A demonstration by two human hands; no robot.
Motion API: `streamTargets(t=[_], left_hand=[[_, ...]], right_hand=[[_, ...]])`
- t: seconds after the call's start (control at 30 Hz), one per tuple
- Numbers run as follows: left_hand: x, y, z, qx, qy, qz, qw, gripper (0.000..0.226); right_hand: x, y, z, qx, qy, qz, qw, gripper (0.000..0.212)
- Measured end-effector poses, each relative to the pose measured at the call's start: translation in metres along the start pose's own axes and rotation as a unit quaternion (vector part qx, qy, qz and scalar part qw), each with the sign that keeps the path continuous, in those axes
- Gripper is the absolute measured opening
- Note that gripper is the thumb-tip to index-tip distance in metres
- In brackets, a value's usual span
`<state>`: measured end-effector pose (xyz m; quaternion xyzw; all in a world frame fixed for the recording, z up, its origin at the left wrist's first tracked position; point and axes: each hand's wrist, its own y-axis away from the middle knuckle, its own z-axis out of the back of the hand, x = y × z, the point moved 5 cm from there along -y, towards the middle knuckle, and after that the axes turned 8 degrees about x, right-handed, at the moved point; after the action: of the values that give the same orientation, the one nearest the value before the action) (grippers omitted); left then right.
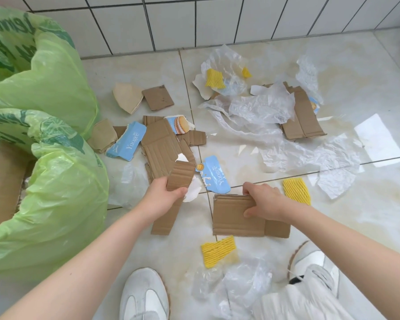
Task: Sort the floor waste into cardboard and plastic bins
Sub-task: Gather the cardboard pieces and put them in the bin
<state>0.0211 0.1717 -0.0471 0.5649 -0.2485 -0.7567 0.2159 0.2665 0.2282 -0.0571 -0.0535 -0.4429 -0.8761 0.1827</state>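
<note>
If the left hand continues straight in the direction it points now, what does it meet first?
Probably the large cardboard sheet just beyond the strip that the left hand holds; depth is unclear from one view.

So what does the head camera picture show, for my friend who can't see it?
A person's left hand holds a strip of cardboard and the right hand grips a flat cardboard piece above a tiled floor littered with cardboard, clear plastic and yellow foam, beside two green bags.
</note>
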Motion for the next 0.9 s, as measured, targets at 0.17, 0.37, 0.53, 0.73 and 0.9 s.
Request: streamTargets(t=[0.17, 0.37, 0.53, 0.73, 0.9], left_hand=[[-0.004, -0.01, -0.002, -0.017, 0.113, 0.041, 0.993, 0.013], [-0.013, -0.02, 0.022, -0.115, 0.14, 0.034, 0.983, 0.007], [-0.008, -0.022, 0.041, -0.158, 0.168, 0.053, 0.971, 0.014], [-0.003, -0.023, 0.045, -0.159, 0.158, 0.074, 0.972, 0.015], [-0.008, -0.016, 0.05, -0.133, 0.136, 0.069, 0.979, 0.019]], right_hand=[[-0.019, 0.008, 0.04, -0.075, -0.273, 0.0, 0.959, 0.034], [0.002, -0.024, 0.056, -0.071, -0.295, -0.002, 0.953, 0.022], [0.036, -0.051, 0.051, -0.072, -0.239, 0.005, 0.968, 0.023], [0.062, -0.073, 0.044, -0.041, -0.122, -0.005, 0.992, 0.047], [0.063, -0.074, 0.044, -0.019, -0.154, 0.022, 0.988, 0.035]])
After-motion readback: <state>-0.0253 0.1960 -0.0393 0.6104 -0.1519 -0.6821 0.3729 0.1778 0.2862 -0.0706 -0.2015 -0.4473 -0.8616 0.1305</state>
